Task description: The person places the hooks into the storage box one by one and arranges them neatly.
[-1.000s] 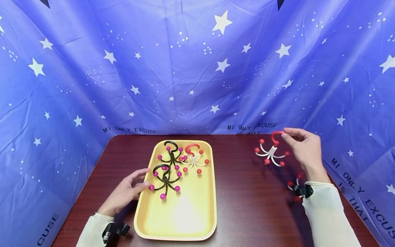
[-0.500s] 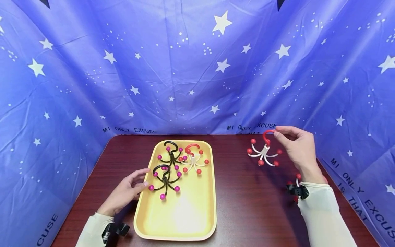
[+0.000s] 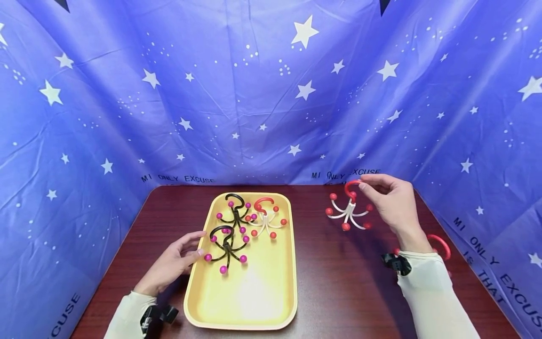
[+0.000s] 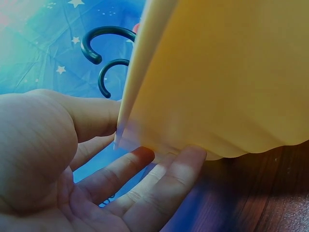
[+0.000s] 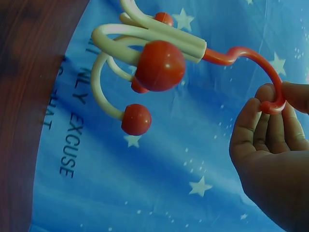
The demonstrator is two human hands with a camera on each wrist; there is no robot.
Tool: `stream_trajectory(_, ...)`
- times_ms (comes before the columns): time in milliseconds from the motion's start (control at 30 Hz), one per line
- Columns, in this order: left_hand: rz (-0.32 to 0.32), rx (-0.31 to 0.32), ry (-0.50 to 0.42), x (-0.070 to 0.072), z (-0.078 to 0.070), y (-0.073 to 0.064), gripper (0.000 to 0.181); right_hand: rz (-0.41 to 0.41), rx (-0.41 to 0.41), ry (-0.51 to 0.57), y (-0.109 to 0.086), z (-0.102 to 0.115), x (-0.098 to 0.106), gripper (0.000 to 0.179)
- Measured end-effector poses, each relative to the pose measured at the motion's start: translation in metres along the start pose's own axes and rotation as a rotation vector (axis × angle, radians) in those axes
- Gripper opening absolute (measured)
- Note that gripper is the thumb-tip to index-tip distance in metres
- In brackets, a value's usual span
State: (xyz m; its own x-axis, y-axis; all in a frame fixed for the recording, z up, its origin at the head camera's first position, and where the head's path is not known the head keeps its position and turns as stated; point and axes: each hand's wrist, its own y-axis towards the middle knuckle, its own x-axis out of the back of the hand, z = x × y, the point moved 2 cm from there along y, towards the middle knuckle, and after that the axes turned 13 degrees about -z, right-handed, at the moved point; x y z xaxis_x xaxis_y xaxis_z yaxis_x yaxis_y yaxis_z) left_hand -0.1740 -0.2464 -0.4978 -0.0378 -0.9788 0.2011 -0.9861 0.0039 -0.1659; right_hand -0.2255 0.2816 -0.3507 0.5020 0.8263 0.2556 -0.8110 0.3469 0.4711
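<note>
My right hand (image 3: 394, 202) pinches the red curved top of a white multi-arm hanging hook (image 3: 349, 209) between thumb and fingertips. It hangs above the table, its white arms ending in red balls. In the right wrist view, the hook's red end (image 5: 273, 107) sits between thumb and fingers. My left hand (image 3: 169, 263) holds the left side of a yellow tray (image 3: 241, 326), thumb at the rim and fingers against the outer wall (image 4: 207, 96). Two black hooks with magenta balls, the nearer (image 3: 227, 247) and the farther (image 3: 235, 214), and another red-and-white hook (image 3: 265, 219) stand in the tray.
Another red hook (image 3: 440, 246) is on the table at right, mostly hidden behind my right forearm. The dark wooden table (image 3: 330, 282) is enclosed by a blue star-printed curtain (image 3: 262, 94). Black wrist cameras are strapped on both sleeves.
My right hand has carried the red-and-white hook leftward, nearer the tray. More of the red hook behind my right forearm shows on its right side. My left hand and the tray stay put.
</note>
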Motion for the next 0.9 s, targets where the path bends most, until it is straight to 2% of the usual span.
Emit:
stream_trajectory(367, 0.009, -0.017, -0.009, 0.000, -0.002, 0.001, 0.059, 0.086, 0.055, 0.036, -0.014, 0.022, -0.020, 0.028)
stream_trajectory(900, 0.007, -0.024, -0.003, 0.001, -0.004, -0.002, 0.058, 0.266, 0.047, 0.111, -0.040, 0.046, -0.059, 0.019)
